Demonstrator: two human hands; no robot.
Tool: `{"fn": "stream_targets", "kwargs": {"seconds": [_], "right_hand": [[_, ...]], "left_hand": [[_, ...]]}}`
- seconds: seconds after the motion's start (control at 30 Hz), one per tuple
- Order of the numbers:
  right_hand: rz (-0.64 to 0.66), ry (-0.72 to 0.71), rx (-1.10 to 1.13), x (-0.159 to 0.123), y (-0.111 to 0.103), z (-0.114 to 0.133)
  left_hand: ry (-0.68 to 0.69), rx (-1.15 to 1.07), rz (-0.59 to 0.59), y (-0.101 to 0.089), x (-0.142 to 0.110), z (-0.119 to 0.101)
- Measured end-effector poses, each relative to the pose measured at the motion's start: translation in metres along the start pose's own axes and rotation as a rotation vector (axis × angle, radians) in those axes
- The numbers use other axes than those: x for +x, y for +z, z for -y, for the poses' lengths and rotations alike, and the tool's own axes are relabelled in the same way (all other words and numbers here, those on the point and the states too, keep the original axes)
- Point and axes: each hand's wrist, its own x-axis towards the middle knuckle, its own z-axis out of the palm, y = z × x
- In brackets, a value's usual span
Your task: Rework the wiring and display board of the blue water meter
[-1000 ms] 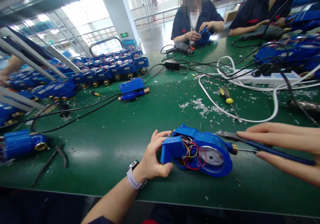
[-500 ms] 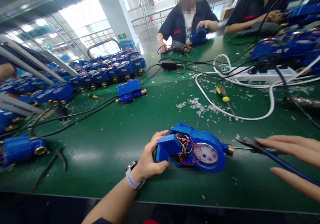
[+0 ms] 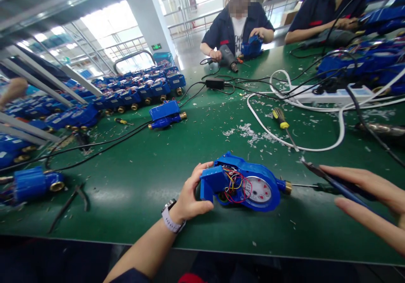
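Observation:
An opened blue water meter [image 3: 249,188] lies on the green table [image 3: 142,181] in front of me, its red and yellow wires and white dial exposed. My left hand [image 3: 190,196], with a white watch on the wrist, grips the meter's loose blue cover block at its left end. My right hand [image 3: 370,203] is to the right of the meter and holds blue-handled pliers [image 3: 335,181], whose tips point left, a little short of the meter's brass end.
Rows of blue meters [image 3: 126,93] fill the far left. A single meter [image 3: 166,114], a yellow screwdriver [image 3: 283,125], a white cable and power strip [image 3: 332,93], black cords and white scraps lie about. Dark pliers [image 3: 68,205] lie at left. Other people work across the table.
My right hand drew the pliers back to the right, away from the meter. The left hand kept its grip, and the meter shifted slightly left. The person opposite picked up a drill.

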Motion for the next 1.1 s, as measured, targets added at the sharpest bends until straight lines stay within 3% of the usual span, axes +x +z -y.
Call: {"fn": "stream_targets", "kwargs": {"seconds": [0.2,0.37,0.53,0.63,0.77,0.9,1.1], "right_hand": [[0.02,-0.037,-0.117,0.016,0.016,-0.032],[0.03,-0.152,-0.375,0.033,0.039,-0.032],[-0.002,-0.192,-0.438,0.054,0.056,-0.032],[-0.077,-0.224,-0.285,0.058,0.052,-0.013],[-0.227,-0.325,0.132,0.05,0.035,0.043],[-0.093,-0.552,0.327,0.041,0.038,0.09],[-0.036,-0.553,0.265,0.043,0.051,0.109]], "left_hand": [[0.106,0.165,-0.001,-0.001,0.0,0.005],[0.246,0.335,0.049,0.0,0.002,-0.002],[0.379,0.471,0.035,0.003,0.002,-0.007],[0.46,0.481,-0.021,0.004,0.003,-0.007],[0.497,0.521,-0.078,0.002,0.004,-0.006],[0.539,0.574,-0.065,0.0,0.002,-0.003],[0.615,0.623,-0.04,-0.003,-0.001,0.001]]}}
